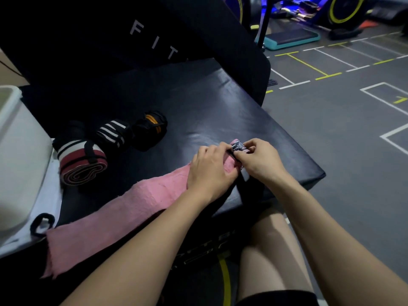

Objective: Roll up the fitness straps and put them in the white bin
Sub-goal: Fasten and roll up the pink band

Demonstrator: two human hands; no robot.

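Frame centre: left hand [209, 167] and right hand [258, 157] pinch the pink strap [123, 208]'s end; tight, squared first turns should keep the roll even.

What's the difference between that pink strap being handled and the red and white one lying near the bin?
The pink strap lies mostly unrolled across the black pad, while the red and white strap is already wound into a roll. Both hands, left hand and right hand, grip the pink strap's far end; nothing touches the red and white one. Neither is in the white bin yet.
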